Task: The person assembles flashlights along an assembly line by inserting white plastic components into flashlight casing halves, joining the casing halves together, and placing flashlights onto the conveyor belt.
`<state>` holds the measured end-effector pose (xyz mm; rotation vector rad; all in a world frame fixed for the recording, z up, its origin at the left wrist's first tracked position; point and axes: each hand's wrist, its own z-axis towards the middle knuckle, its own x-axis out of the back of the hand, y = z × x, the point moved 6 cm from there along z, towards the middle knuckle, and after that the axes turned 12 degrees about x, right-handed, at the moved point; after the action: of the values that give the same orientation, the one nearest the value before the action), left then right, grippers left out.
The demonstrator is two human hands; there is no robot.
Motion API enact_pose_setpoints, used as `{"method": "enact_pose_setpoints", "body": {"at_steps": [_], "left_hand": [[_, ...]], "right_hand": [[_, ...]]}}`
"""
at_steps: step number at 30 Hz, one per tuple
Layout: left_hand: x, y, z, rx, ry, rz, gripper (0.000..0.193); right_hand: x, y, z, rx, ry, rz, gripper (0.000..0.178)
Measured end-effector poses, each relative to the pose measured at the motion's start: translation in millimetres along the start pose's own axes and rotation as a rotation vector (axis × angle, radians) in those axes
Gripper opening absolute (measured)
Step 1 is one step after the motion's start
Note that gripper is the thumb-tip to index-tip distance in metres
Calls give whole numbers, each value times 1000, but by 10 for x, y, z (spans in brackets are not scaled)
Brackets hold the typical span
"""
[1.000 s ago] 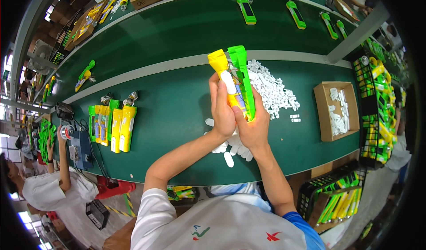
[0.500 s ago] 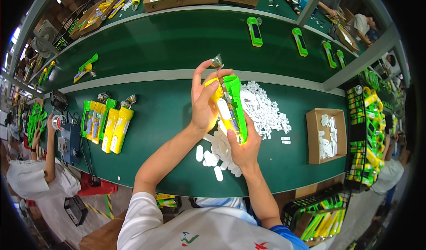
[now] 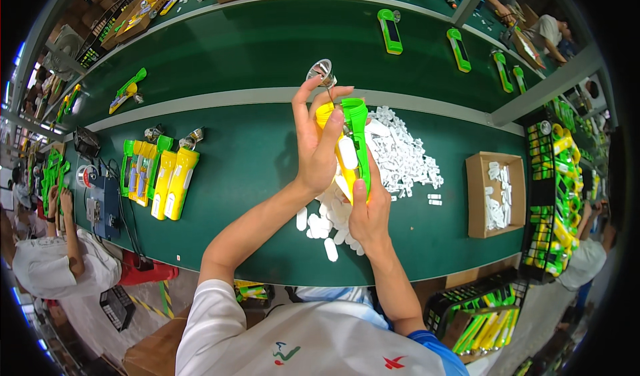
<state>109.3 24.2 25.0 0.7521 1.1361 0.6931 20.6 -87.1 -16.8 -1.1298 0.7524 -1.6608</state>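
Observation:
Between my hands, above the worktable, is a flashlight casing made of a yellow half (image 3: 325, 115) and a green half (image 3: 359, 133), set side by side with a narrow gap at the top. My left hand (image 3: 316, 156) grips the yellow half near its wide end, thumb across it. Lower down, my right hand (image 3: 371, 219) closes around the narrow end, thumb on the front. A clear reflector cup (image 3: 321, 73) sits at my left fingertips, joined to the casing by a thin wire. Behind and below lie a heap of small white parts (image 3: 403, 153) and white oval pieces (image 3: 331, 246).
Yellow and green flashlight casings (image 3: 170, 183) lie on the left beside a blue device (image 3: 103, 206). A cardboard box (image 3: 475, 199) of white parts stands right, next to black crates (image 3: 533, 229). Finished-looking flashlights (image 3: 390, 33) rest on the green strip beyond the metal rail (image 3: 233, 98). Co-workers sit on both sides.
The yellow and green halves have come closer together and stand more upright. The reflector has turned so its wide mouth shows. A bright glow at the casing's lower end is gone.

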Motion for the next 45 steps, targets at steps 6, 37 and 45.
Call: {"method": "enact_pose_setpoints", "body": {"at_steps": [6, 37, 45], "left_hand": [[14, 77, -99, -195, 157, 56, 48], [-1, 57, -73, -101, 214, 178, 38], [-4, 34, -113, -137, 243, 201, 37]], "right_hand": [[-18, -4, -47, -24, 40, 105, 59], [121, 263, -34, -239, 211, 503, 21], [52, 146, -6, -226, 178, 452, 34]]}}
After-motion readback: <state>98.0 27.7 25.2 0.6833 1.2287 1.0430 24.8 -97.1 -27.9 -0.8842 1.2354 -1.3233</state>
